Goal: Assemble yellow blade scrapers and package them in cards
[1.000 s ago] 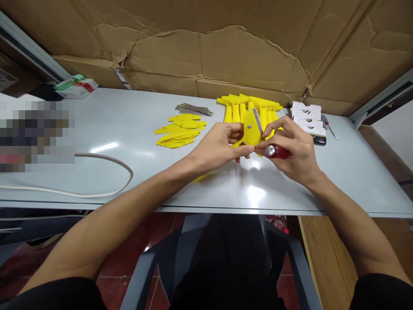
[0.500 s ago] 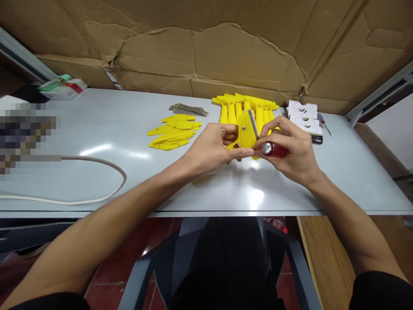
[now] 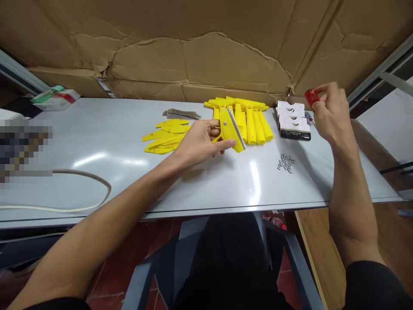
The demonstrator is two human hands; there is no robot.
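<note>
Holding 1 yellow scraper (image 3: 229, 129), 1 red handle (image 3: 311, 97)

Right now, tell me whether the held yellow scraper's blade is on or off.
On: a grey metal strip runs along the edge of the yellow scraper in the left hand.

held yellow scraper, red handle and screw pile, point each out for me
Held yellow scraper (image 3: 229, 131), head view: middle of its flat face
Red handle (image 3: 311, 97), head view: its visible end
Screw pile (image 3: 286, 163), head view: middle of the heap
</note>
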